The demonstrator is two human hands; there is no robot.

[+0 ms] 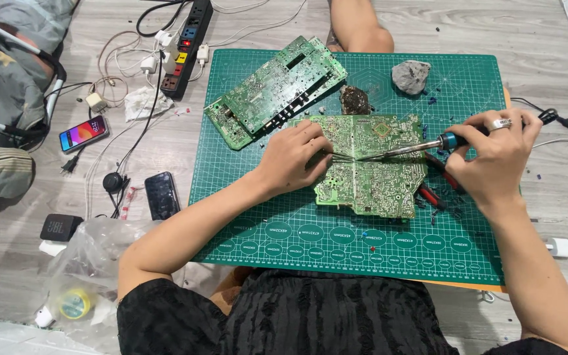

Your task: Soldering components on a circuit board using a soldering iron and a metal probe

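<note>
A green circuit board [376, 177] lies solder side up on a green cutting mat [284, 217]. My left hand [294, 158] rests on the board's left edge and pinches thin metal tweezers [342, 157] that point right. My right hand [497, 154], with a ring on one finger, grips a soldering iron [415, 148] with a blue collar. Its metal tip meets the tweezers' tips near the board's middle.
Two more green boards [274, 89] lie stacked at the mat's top left, with a dark sponge-like lump [354, 100] and a grey stone [411, 75] behind. A power strip [187, 46], two phones [84, 133], cables and a plastic bag [90, 263] sit on the floor to the left. Red-handled pliers [432, 196] lie by the board.
</note>
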